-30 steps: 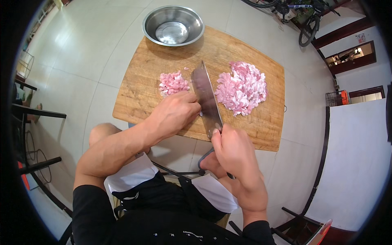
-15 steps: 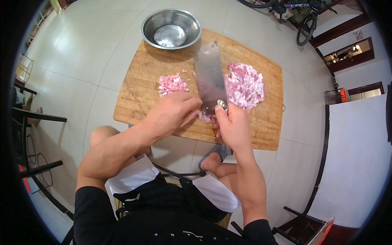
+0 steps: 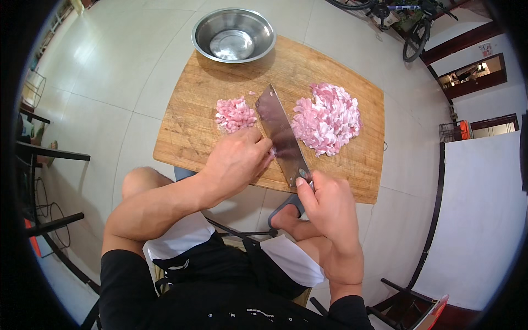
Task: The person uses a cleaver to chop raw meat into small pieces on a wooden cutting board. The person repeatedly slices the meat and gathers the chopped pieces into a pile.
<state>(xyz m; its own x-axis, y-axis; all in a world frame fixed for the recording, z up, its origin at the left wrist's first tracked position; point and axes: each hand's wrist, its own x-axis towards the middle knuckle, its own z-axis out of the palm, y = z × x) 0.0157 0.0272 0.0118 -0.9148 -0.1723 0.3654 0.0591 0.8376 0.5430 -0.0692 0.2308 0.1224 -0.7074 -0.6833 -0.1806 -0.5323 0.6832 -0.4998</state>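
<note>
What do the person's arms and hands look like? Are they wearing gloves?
No gloves! The left hand and right hand are both bare, and no watch or bracelet shows. The forearms are bare too. Higher up come plain black short sleeves.

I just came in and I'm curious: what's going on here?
A person is working at a wooden board. The right hand grips a cleaver; the left hand curls close beside its blade, at a pink piece that looks like meat. A small chopped pile lies left of the blade, a bigger heap right. A metal bowl stands at the board's far side.
</note>
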